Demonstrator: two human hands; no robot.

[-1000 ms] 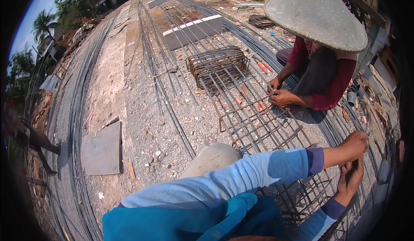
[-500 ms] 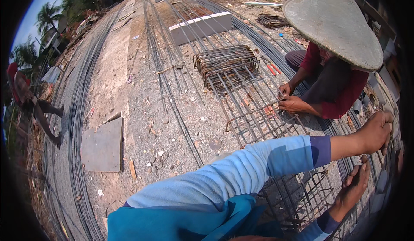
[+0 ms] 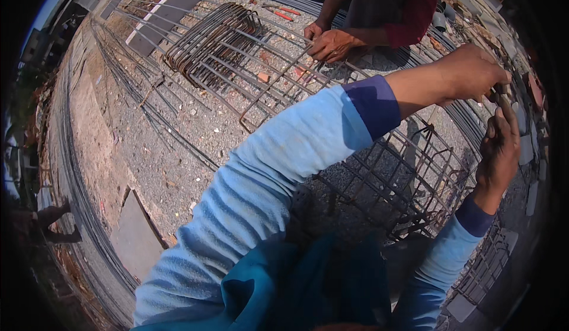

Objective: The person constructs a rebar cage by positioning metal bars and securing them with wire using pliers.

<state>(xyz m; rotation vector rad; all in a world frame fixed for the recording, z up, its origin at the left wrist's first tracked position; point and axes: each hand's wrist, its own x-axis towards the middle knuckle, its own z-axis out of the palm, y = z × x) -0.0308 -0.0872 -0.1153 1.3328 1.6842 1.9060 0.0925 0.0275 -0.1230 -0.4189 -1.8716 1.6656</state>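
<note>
My left hand [image 3: 471,73] reaches across to the far right, fingers curled closed. Just below it my right hand [image 3: 501,150] is raised, its fingertips meeting those of the left. Something small and dark shows between the fingertips, too small to name. Under my arms lies a rebar cage [image 3: 409,183] of tied steel bars, and neither hand visibly touches it. Ahead, a crouching co-worker's hands [image 3: 332,43] are at a bent bar tie [image 3: 269,88] on a second set of long bars.
A stack of rusty bent stirrups [image 3: 210,40] sits around the long bars, with a pale block [image 3: 166,14] behind it. Red-handled pliers [image 3: 284,15] lie near the co-worker. Bundles of long rebar [image 3: 77,171] and a flat board [image 3: 137,236] lie on the left.
My view has swung to the right and down, so the cage and stirrups appear further left. My hands have come closer, their fingertips now meeting. The co-worker's hat has left the picture.
</note>
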